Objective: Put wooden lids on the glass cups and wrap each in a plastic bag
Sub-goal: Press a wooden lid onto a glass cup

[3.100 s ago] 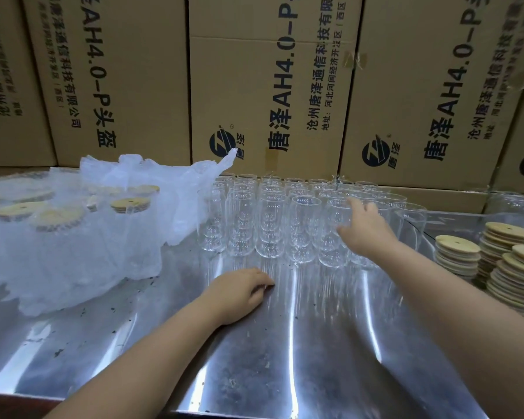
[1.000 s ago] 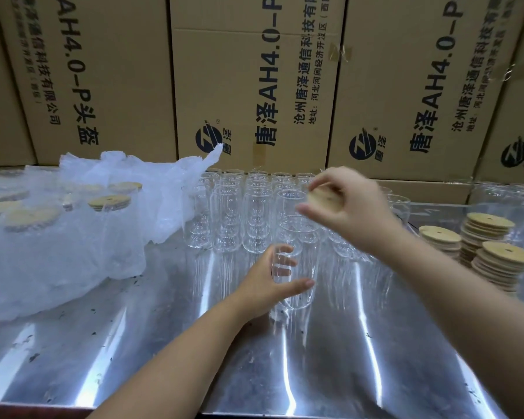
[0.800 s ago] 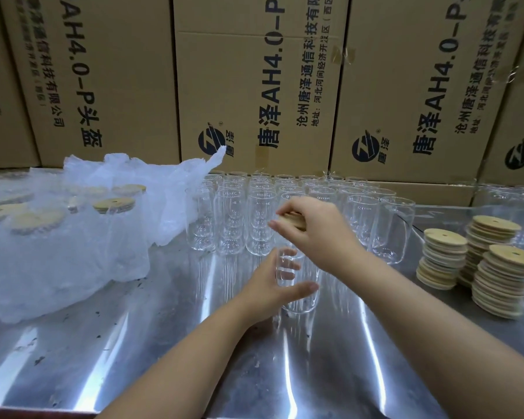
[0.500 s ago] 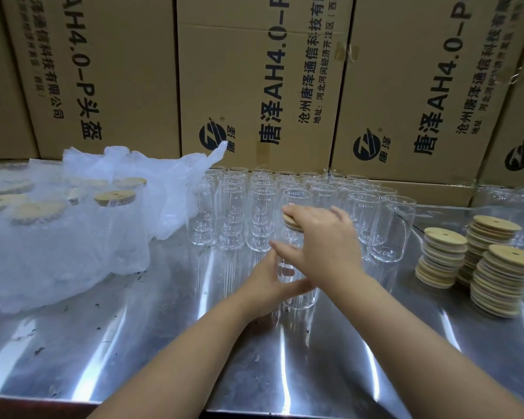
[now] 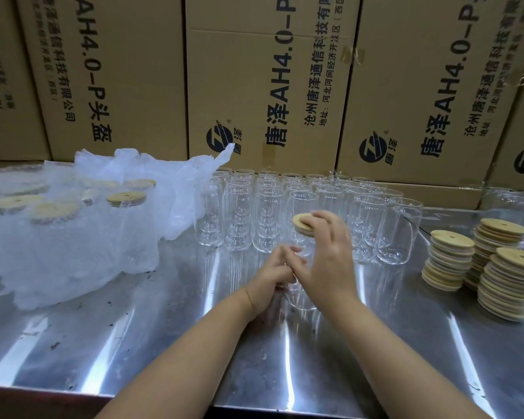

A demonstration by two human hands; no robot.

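Note:
A clear glass cup stands upright on the steel table, a little in front of the block of bare glass cups. My left hand grips its side. A round wooden lid lies on the cup's rim, and the straight fingers of my right hand press on the lid from above. The middle of the cup is hidden behind both hands.
Stacks of wooden lids stand at the right. Lidded cups wrapped in plastic bags fill the left side. A glass jug stands by the cups. Cardboard boxes wall off the back.
My right hand fetched a wooden lid from the right and lowered it onto the cup. My left hand moved from the table to grip that cup in front of the block.

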